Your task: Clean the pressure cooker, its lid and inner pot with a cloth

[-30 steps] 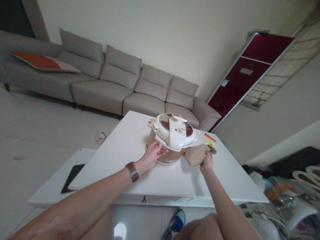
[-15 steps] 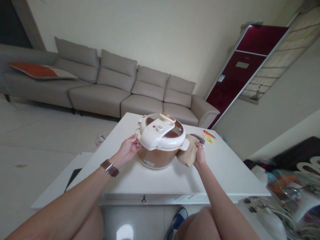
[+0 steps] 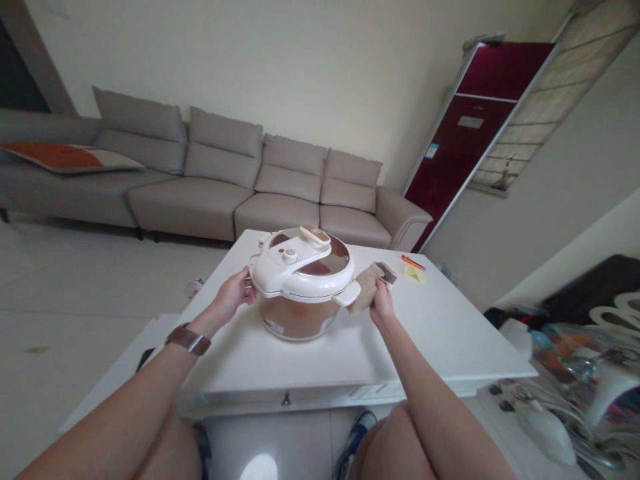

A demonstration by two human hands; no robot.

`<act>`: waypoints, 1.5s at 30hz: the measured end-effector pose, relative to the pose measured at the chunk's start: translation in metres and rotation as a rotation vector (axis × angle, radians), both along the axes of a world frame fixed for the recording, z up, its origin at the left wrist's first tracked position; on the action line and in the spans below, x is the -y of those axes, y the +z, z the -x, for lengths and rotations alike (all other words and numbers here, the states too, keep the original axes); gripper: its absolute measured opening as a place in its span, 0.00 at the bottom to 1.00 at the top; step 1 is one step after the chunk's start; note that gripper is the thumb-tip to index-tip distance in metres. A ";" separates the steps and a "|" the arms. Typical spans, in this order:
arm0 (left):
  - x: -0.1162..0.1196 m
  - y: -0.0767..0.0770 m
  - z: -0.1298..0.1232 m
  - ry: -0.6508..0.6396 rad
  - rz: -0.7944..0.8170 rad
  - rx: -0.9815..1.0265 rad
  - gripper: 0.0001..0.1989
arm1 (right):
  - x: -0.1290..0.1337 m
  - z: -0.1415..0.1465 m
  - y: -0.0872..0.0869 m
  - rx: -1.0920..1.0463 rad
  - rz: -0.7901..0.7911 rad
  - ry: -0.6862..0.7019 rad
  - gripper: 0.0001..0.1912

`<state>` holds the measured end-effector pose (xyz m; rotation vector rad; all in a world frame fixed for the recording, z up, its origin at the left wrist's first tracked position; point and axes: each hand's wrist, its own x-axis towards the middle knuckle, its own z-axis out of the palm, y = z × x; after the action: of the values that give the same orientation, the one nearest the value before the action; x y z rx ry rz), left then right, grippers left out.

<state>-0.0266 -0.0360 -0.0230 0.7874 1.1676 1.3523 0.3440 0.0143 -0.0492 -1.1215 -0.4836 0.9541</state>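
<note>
A white and brown electric pressure cooker stands on the white table with its lid on. My left hand is closed on the white handle at the cooker's left side; the fingertips are partly hidden behind it. My right hand grips a beige cloth with a dark patch, to the right of the cooker. The cloth is close beside the cooker's right handle; whether they touch I cannot tell.
An orange pen and a yellow paper lie on the table's far right. Behind it runs a grey sofa. A dark red fridge stands at the back right. Cables and clutter fill the floor at right.
The cooker has turned, so its lid handle and front label point differently. Both hands have shifted left in the view, partly with the camera. The cloth now hangs flatter beside the cooker.
</note>
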 end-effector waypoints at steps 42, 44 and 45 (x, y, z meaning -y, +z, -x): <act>0.003 -0.012 -0.005 -0.214 -0.508 -0.361 0.51 | -0.047 0.024 0.000 0.400 -0.088 0.006 0.17; -0.004 -0.014 -0.009 -0.232 -0.515 -0.357 0.52 | -0.040 0.015 0.000 0.437 -0.097 -0.012 0.17; -0.006 -0.015 -0.013 -0.244 -0.521 -0.358 0.52 | -0.036 0.010 0.001 0.447 -0.087 -0.030 0.17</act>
<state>-0.0140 -0.0296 -0.0383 1.5464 0.9488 1.3558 0.3344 0.0500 -0.0480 -1.2617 -0.8589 0.6465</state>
